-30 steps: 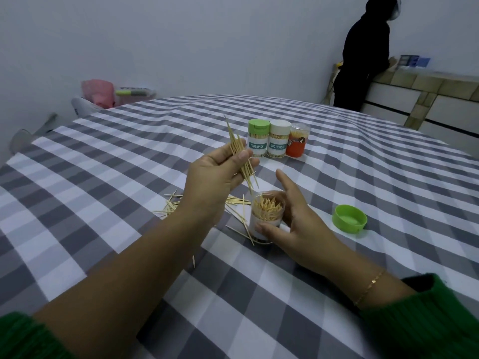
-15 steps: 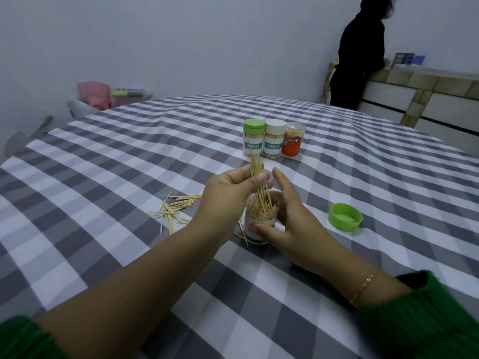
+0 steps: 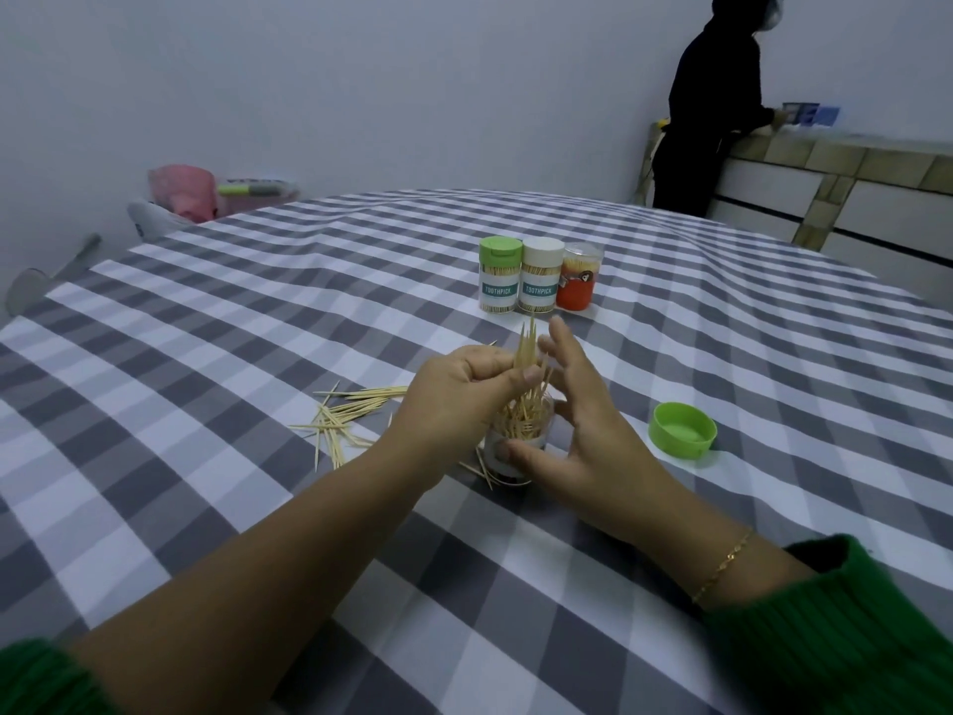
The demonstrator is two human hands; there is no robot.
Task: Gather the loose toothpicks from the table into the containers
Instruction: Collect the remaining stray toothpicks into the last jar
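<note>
toothpicks (image 3: 356, 412): loose, scattered on table | open container (image 3: 518, 446): upright, part-filled

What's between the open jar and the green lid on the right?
The right hand beside the open jar, then bare checked tablecloth up to the green lid, in the head view.

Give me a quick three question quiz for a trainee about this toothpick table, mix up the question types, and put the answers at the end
1. True or false: the loose green lid sits on the open container.
2. Which hand pinches the toothpick bundle? A) left hand B) right hand C) both
3. Fill in: the loose toothpicks lie on the tablecloth to the ____ of the open container.

Key:
1. False, it lies apart on the cloth.
2. A
3. left
</note>
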